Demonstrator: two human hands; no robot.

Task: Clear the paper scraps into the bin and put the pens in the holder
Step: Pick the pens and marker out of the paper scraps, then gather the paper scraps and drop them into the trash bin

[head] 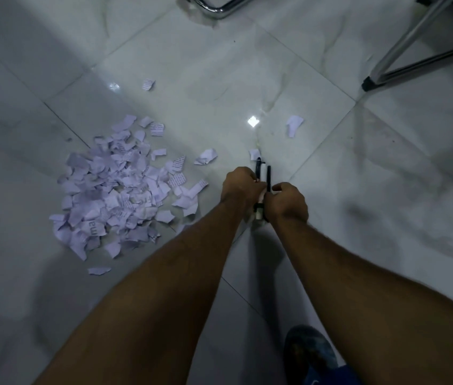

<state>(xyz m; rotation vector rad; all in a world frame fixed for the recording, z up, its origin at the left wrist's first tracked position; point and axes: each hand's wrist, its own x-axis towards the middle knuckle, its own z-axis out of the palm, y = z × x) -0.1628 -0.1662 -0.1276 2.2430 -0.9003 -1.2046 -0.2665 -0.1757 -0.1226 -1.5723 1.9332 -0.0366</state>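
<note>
Black pens (264, 176) pinched between your left hand (240, 186) and right hand (288, 202), low over the floor. Square them up into one fist. Paper scraps (114, 190) heaped left; holder and bin unseen.

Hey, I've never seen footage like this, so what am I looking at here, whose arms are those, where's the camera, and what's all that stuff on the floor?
There is no machine here. A camera worn on a person's head looks down, so the two bare arms reaching forward are that person's own. The left hand and the right hand meet over a shiny tiled floor, and each has its fingers curled round dark pens; how many pens is hard to tell. To the left lies a pile of torn paper scraps, with a few loose scraps farther out. Metal chair legs show at the top, and a shoe at the bottom. No bin or pen holder is in view.
</note>
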